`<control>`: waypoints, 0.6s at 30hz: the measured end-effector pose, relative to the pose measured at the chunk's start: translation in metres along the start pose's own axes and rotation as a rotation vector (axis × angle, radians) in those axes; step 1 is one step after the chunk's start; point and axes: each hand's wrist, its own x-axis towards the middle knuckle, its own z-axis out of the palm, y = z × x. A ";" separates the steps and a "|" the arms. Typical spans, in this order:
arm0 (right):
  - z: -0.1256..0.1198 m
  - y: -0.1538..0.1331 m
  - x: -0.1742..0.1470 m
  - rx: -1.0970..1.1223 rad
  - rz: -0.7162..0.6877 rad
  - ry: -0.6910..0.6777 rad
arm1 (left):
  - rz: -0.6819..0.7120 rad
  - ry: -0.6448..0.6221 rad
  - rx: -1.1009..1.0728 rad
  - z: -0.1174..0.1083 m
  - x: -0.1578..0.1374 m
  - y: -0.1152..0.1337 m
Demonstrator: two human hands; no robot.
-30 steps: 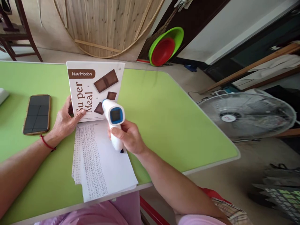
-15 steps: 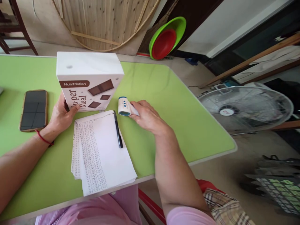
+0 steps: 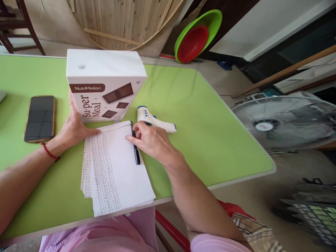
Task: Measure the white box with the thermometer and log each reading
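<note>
A white box [image 3: 112, 101] printed "NutriMotion Su-per Meal" stands upright on the green table. My left hand [image 3: 73, 127] is by the box's lower left side, thumb stretched out to the top left corner of the paper stack [image 3: 126, 182]. Its other fingers are partly hidden behind the box. A black pen [image 3: 136, 154] lies along the stack's right side. My right hand [image 3: 154, 141] has its thumb and index finger around the pen's upper part. Just beyond that hand, a white and blue infrared thermometer [image 3: 164, 125] rests on its side, partly covered by my fingers.
A phone [image 3: 40, 119] in a brown case lies at left on the table [image 3: 210, 140]. Past the right edge stands a floor fan [image 3: 278, 122]. Green and red basins [image 3: 193, 43] and a round wooden panel [image 3: 126, 21] are at the back.
My right hand has let go of the thermometer, which now lies on the table, and moved left to the pen. My left thumb has come off the box front onto the paper's corner.
</note>
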 end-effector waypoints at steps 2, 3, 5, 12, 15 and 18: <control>0.002 -0.001 0.001 -0.002 -0.016 0.046 | 0.022 -0.002 0.017 0.000 0.000 -0.002; 0.002 0.000 0.001 0.043 -0.039 0.083 | 0.041 0.007 0.028 0.001 -0.001 -0.003; -0.002 0.000 0.000 0.227 -0.112 0.160 | 0.065 0.028 0.047 0.003 -0.001 -0.004; 0.002 -0.016 -0.012 0.861 -0.294 0.202 | 0.066 0.017 0.060 0.005 -0.004 -0.003; 0.017 -0.021 -0.015 0.953 -0.192 0.276 | 0.063 0.027 0.041 0.005 -0.004 -0.003; 0.028 -0.024 -0.013 1.034 -0.074 0.318 | 0.056 0.032 0.028 0.006 -0.004 -0.005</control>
